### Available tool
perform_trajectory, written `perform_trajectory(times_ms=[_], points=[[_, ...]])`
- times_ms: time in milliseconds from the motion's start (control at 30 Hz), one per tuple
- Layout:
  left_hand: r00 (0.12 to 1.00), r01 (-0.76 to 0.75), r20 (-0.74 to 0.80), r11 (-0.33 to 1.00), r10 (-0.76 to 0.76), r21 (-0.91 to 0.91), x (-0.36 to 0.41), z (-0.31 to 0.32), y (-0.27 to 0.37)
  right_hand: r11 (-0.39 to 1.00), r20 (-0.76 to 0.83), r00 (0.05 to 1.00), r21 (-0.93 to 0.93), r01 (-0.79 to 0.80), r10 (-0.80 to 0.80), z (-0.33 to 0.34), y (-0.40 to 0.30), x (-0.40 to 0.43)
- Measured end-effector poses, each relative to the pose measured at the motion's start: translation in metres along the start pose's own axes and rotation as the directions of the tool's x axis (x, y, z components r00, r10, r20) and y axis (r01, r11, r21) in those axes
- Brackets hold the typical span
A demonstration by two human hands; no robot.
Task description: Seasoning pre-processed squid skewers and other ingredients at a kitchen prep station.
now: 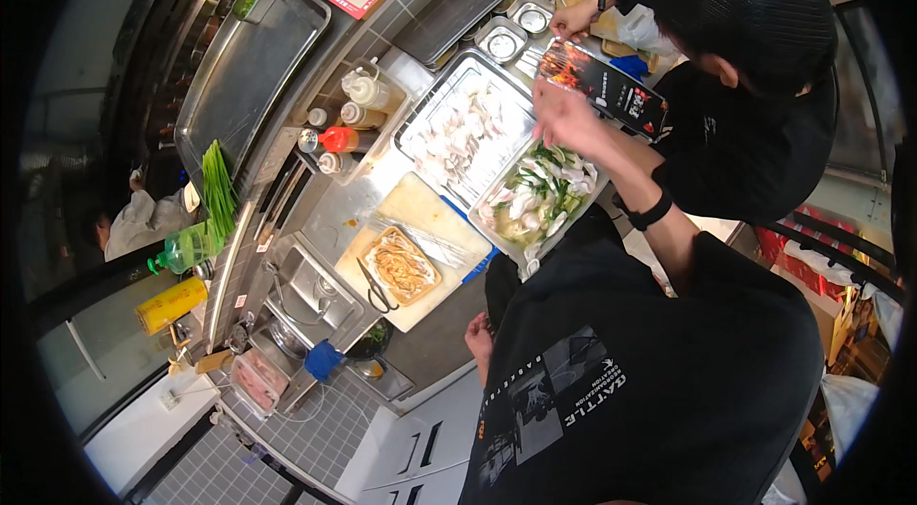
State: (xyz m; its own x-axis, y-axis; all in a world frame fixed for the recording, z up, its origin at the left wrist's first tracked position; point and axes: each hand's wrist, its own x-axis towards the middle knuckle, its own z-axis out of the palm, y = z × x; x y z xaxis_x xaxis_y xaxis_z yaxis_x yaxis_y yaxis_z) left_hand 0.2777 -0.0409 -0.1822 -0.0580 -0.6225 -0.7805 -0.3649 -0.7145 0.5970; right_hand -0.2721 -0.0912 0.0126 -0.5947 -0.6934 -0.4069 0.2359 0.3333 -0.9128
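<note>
My right hand (569, 121), a black band on its wrist, is blurred over the near edge of a metal tray (469, 57) and the corner of a tub. Whether its fingers hold anything is unclear. Pale raw pieces (466, 132) lie in the tray, some seemingly on thin skewers. Pale slices and green stalks (541, 190) fill the tub (526, 253). My left hand (480, 339) hangs low beside my black shirt, partly hidden, with curled fingers. Nothing shows in it. A black printed packet (623, 93) with a flame picture lies past my right hand, close to a co-worker's hand.
A co-worker in a black cap (731, 3) leans in on the right, one hand (573, 19) over the counter. Scissors (374, 290) and a food tray (401, 265) rest on a cutting board (415, 200). Sauce bottles (369, 93) stand behind; a sink (322, 283) is left.
</note>
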Motion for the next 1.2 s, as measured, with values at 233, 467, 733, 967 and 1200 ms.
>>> perform_trajectory(times_ms=[233,467,733,967,1200], points=[[0.998,0.055,0.026,0.998,-0.055,-0.021,-0.001,-0.007,-0.007,0.691,0.450,0.879,-0.686,0.228,0.157,0.025,-0.006,-0.032],[0.999,0.031,0.016,0.994,-0.029,-0.102,0.004,0.000,-0.020,0.657,0.320,0.945,-0.726,0.201,0.064,0.012,0.008,-0.021],[0.991,0.130,0.071,0.965,-0.116,-0.226,0.030,-0.014,-0.053,0.624,0.319,0.944,-0.756,0.198,0.088,0.019,0.012,-0.020],[0.999,-0.036,-0.001,0.998,0.036,0.047,0.009,-0.006,-0.038,0.783,-0.365,0.921,-0.609,-0.127,-0.134,-0.039,0.028,0.051],[0.999,-0.006,-0.053,1.000,0.006,0.000,-0.015,0.002,-0.015,0.368,-0.379,0.822,0.902,0.226,0.425,-0.112,0.045,0.113]])
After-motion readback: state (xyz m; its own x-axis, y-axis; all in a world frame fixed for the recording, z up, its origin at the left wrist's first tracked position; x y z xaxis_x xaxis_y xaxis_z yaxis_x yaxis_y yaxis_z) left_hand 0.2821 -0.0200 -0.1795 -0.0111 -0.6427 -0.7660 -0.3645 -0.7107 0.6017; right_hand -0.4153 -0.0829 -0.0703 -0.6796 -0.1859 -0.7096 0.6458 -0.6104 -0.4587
